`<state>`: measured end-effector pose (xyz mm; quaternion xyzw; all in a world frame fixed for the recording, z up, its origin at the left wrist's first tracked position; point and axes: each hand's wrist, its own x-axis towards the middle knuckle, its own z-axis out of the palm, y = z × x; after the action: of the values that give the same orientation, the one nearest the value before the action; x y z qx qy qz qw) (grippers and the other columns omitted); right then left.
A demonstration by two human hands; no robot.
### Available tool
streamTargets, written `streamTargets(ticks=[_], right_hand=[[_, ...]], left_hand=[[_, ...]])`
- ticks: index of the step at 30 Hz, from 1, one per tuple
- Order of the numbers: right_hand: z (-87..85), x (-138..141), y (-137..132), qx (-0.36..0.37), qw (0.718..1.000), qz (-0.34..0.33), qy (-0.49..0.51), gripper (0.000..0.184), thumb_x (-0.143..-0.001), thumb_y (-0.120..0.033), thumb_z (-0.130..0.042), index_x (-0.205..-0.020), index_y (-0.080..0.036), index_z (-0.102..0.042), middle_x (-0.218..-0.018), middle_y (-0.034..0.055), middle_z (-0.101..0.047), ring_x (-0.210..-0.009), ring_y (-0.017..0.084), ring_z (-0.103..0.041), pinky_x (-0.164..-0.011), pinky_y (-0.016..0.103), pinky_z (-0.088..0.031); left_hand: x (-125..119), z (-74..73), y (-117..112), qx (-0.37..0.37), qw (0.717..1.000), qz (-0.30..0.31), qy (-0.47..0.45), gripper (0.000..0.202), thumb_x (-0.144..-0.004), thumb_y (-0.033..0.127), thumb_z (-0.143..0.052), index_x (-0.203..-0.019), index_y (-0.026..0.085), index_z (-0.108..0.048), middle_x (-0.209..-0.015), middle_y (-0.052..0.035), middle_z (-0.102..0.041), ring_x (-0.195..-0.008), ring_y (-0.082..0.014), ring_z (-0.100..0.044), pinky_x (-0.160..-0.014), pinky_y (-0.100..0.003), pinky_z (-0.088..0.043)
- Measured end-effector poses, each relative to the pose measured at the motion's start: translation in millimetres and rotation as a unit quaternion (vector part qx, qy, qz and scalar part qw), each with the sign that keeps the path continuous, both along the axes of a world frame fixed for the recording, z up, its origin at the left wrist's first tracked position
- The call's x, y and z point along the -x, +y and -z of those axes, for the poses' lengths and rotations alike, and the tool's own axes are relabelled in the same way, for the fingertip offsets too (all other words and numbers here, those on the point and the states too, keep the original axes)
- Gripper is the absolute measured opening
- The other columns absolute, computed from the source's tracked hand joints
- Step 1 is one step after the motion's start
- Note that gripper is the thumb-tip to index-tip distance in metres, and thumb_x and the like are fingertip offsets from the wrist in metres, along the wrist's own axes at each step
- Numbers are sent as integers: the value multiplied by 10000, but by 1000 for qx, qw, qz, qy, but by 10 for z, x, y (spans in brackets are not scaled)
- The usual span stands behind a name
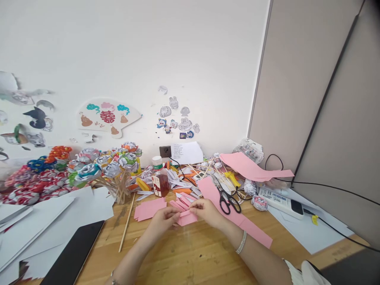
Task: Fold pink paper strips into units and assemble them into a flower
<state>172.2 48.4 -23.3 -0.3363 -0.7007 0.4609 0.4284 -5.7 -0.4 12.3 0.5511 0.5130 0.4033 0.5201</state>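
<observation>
Over a wooden table (184,263), 2 bare hands are holding a small pink paper piece (189,219) between them. The left hand (162,221) is pinching its left side; the right hand (208,212) is pinching its upper right, so the paper is spanning the gap between the fingers. Pink paper rectangles (149,209) are lying just beyond the left hand. Past the right hand, black-handled scissors (223,192) are resting on a long pink sheet (252,228). A bottle (159,183) is standing behind.
</observation>
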Motion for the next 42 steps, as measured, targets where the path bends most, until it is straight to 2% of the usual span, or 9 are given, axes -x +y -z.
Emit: streamTargets(ticks=[7,12,18,24,30,33,37,42], right_hand=[[7,-6,21,-2,1000,-6,1,226,-683,-328,-618,-765,-125,-675,-680,25,-628,-638,137,-536,-590,243,-405],[27,-19,41,1,1000,-9,8,246,-687,-351,-615,-765,-124,-671,-677,19,-615,-625,129,-528,-564,230,-397],[19,-14,29,8,1000,-21,17,244,-687,-345,-619,-771,-121,-669,-693,20,-623,-645,127,-535,-596,235,-405],[22,-19,49,22,999,-35,21,285,-668,-385,-635,-787,-128,-670,-680,31,-629,-616,131,-536,-554,237,-408],[10,-24,47,3,1000,-22,10,258,-668,-365,-638,-766,-128,-676,-669,27,-628,-613,129,-534,-558,236,-406],[10,-23,37,-7,1000,-15,2,225,-676,-339,-633,-758,-134,-680,-673,27,-628,-619,132,-536,-562,237,-405],[0,-18,10,-19,1000,-5,-4,192,-677,-303,-630,-764,-139,-684,-721,38,-641,-663,147,-553,-602,252,-420],[-19,-13,-15,-11,1000,-4,-10,168,-685,-267,-613,-765,-136,-683,-719,41,-640,-664,151,-558,-588,251,-423]], left_hand=[[18,-101,-67,9,1000,26,-2,390,-553,466,-671,-779,149,-648,-682,-22,-655,-624,-205,-645,-596,-326,-516],[32,-52,-36,-8,999,40,0,363,-568,439,-672,-798,159,-644,-648,-13,-653,-626,-197,-646,-601,-311,-514],[0,8,-5,-47,999,19,11,291,-590,371,-654,-779,150,-656,-553,4,-629,-535,-174,-628,-543,-290,-512],[0,26,8,-54,998,-25,-25,263,-548,336,-675,-726,142,-668,-579,11,-629,-508,-174,-633,-547,-312,-525],[-11,-26,-22,-16,999,-21,-30,229,-534,291,-682,-716,154,-665,-543,30,-626,-506,-164,-630,-560,-302,-528],[-23,-51,-43,-4,1000,-15,-25,238,-563,324,-670,-732,157,-655,-583,18,-647,-528,-173,-641,-568,-302,-527],[-33,-5,-17,5,1000,-10,0,274,-561,403,-674,-654,152,-618,-541,19,-630,-515,-174,-635,-542,-285,-514],[-19,64,31,-35,999,1,24,278,-569,407,-666,-630,140,-621,-518,25,-599,-493,-151,-606,-520,-263,-502]])
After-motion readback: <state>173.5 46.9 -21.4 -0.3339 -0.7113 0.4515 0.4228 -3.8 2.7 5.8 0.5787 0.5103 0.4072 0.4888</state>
